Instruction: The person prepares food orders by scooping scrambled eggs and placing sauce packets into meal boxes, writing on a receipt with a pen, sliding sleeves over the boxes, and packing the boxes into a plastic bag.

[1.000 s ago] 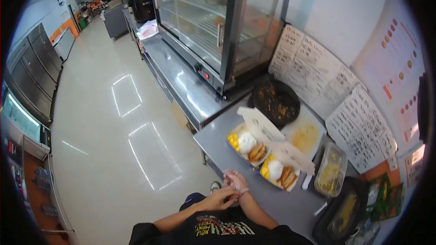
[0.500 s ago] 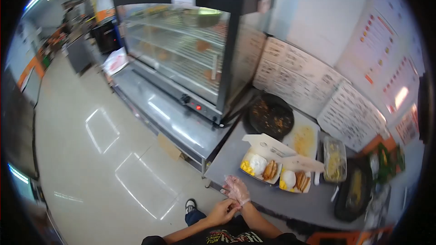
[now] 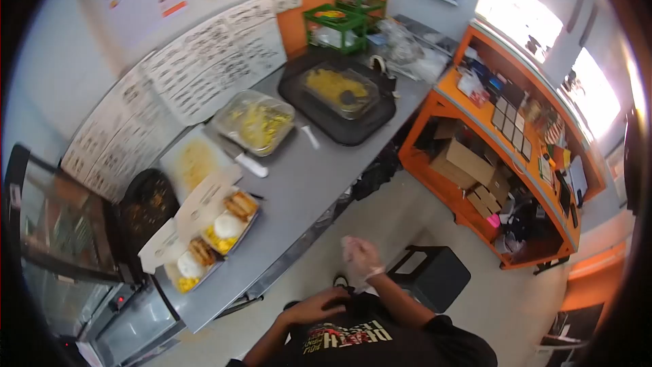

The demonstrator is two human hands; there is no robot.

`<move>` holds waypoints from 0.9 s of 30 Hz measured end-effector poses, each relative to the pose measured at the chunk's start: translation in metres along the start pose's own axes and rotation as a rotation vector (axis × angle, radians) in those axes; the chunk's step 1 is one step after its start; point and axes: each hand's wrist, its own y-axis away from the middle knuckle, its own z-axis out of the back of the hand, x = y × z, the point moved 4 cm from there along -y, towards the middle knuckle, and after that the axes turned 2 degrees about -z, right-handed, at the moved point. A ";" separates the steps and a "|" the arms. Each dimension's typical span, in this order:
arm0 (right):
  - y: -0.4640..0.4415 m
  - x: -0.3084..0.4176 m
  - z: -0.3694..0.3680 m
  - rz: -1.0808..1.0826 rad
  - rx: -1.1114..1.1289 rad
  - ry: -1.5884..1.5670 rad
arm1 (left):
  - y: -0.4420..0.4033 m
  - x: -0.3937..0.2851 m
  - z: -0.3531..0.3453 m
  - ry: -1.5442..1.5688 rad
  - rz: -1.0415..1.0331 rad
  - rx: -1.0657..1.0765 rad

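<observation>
The table [image 3: 305,177] bore two open boxes [image 3: 198,209]; by the shirt [image 3: 350,340], the bare left hand [image 3: 316,306] lay loosely spread, while the right hand [image 3: 362,257], half-curled, wore a clear glove [image 3: 373,270], any hold too small to judge; keeping that off the shirt suited clean handling.

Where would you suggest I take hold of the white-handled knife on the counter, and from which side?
Probably by its white handle, coming from the front of the counter: the handle points out towards that open side, while the blade runs back beside the clear plastic tray.
</observation>
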 end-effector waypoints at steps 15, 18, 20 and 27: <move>-0.268 0.113 0.209 0.057 -0.256 0.050 | -0.260 -0.003 0.163 0.262 -0.019 0.393; -0.353 0.194 0.245 0.291 -0.345 0.220 | -0.337 -0.049 0.244 0.257 -0.070 0.329; -0.413 0.243 0.281 0.440 -0.419 0.299 | -0.389 -0.087 0.303 0.058 -0.075 0.188; -0.670 0.431 0.361 0.790 -0.560 0.757 | -0.618 -0.191 0.482 -0.446 -0.204 -0.251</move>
